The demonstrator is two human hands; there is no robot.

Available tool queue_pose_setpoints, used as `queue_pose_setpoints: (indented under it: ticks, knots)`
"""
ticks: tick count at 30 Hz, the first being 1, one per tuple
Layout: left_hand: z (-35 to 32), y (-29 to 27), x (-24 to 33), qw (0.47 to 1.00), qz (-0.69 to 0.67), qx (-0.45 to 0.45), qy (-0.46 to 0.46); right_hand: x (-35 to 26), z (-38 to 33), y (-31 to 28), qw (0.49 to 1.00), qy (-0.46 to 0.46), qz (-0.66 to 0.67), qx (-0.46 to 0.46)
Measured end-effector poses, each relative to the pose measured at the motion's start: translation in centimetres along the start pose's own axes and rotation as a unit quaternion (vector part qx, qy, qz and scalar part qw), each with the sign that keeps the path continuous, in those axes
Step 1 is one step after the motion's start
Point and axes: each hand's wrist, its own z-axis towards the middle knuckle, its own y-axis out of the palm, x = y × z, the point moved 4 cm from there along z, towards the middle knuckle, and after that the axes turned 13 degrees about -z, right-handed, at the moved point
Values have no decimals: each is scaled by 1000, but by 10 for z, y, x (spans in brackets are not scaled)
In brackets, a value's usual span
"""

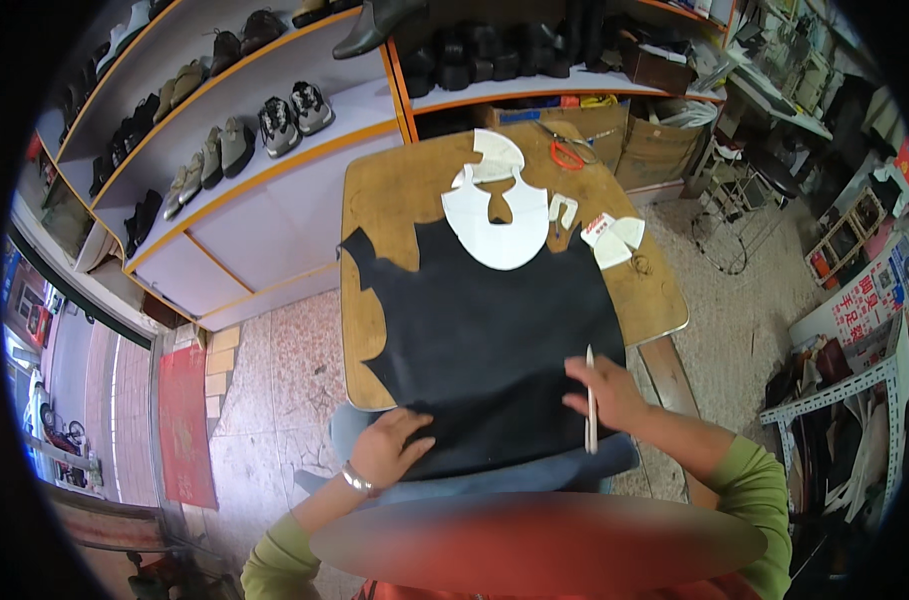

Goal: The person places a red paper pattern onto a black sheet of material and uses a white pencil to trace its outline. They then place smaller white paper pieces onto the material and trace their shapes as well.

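Observation:
A large sheet of black leather (494, 320) with ragged cut edges covers much of the wooden table (369, 190), its near end hanging down toward my lap. Resting on its near left edge is my left hand (386, 450), fingers and thumb apart, holding nothing I can see. My right hand (611, 395), at the near right of the leather, is closed on a slim white pen (591, 410) with its pointed tip upward. On the far part of the leather lies a white shoe-upper pattern (492, 240) with a cut-out in the middle.
Behind the pattern sit more white pattern pieces (496, 155), with others (614, 240) at the table's right. Orange-handled scissors (572, 152) lie at the far right corner. Shoe shelves (344, 110) stand at the left and back. A metal rack (839, 390) is at right.

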Motion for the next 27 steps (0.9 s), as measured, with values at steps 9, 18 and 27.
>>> queue_pose_setpoints:
  ticks: [9, 18, 27]
  knots:
    - [209, 25, -122, 866, -398, 147, -265, 100, 132, 60, 973, 223, -13, 51]
    - [330, 32, -164, 852, -380, 264, -246, 97, 141, 84, 981, 171, -69, 58]
    - [267, 34, -125, 827, -441, 305, -168, 122, 122, 79, 905, 320, 164, 228]
